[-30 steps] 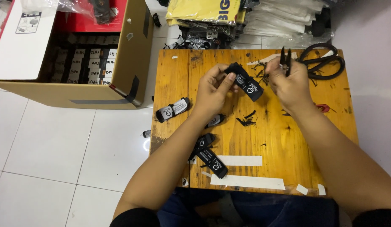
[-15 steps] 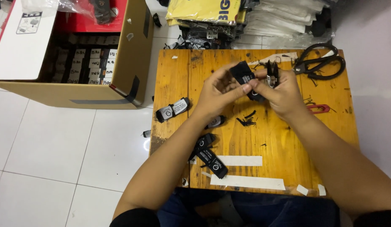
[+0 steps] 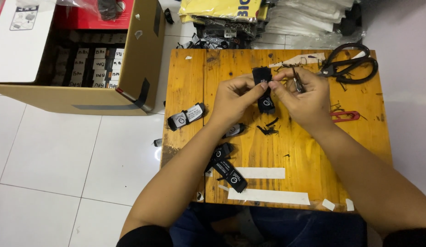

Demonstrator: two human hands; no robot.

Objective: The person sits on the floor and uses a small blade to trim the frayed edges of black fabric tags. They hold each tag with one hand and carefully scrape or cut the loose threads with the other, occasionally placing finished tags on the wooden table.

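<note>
Left hand [image 3: 235,97] and right hand [image 3: 301,95] meet above wooden counter [image 3: 313,151], both pinching black label strip [image 3: 264,89] held upright between fingertips. Right hand also grips small snips [image 3: 297,81]. Below hands: thread scraps [image 3: 268,129]. Further out: black scissors [image 3: 348,66], banded label bundle [image 3: 186,116], cardboard box [image 3: 130,77] on floor.

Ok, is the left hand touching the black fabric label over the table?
Touching. The head view shows the left hand pinching the black fabric label at its upper part, fingertips directly on it, with the right hand alongside.
</note>
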